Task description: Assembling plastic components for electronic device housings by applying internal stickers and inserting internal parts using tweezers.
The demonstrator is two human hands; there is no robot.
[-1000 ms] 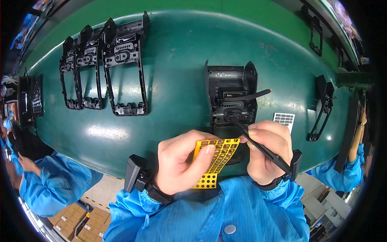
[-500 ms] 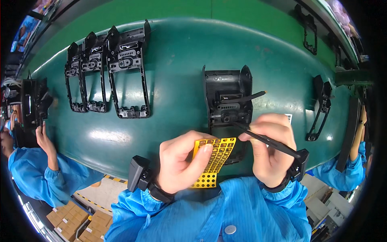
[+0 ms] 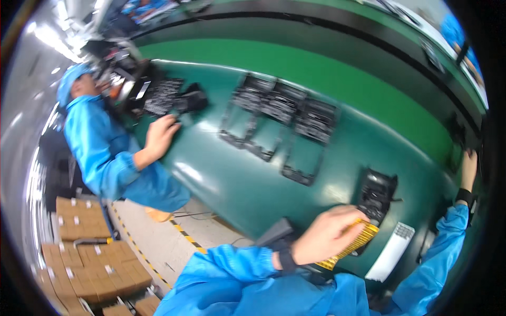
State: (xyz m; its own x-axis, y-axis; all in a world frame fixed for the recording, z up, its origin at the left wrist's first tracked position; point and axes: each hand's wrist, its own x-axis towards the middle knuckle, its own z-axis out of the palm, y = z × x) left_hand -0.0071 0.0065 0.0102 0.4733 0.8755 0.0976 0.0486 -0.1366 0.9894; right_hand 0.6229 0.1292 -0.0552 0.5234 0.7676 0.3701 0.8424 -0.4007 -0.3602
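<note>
My left hand (image 3: 329, 234) is closed on a yellow sticker sheet (image 3: 353, 245) dotted with rows of dark pieces. Just beyond the sheet lies a black plastic frame (image 3: 377, 189), partly covered by my hand and the sheet. My right arm stretches out to the far right. At its end, my right hand (image 3: 468, 167) is close to a dark frame-like part (image 3: 456, 131) by the table's far edge. Blur and the small size hide whether its fingers hold anything.
Three black frames (image 3: 316, 121) lie side by side at the table's middle. A white sheet (image 3: 391, 253) rests right of the yellow one. At left a co-worker in blue (image 3: 100, 131) reaches onto the table near black parts (image 3: 192, 99). Cardboard boxes (image 3: 89, 268) stand on the floor.
The view has swung, shifting the table's contents in the picture. My right hand has left the near black frame and reached far right. My left hand still holds the yellow sticker sheet.
</note>
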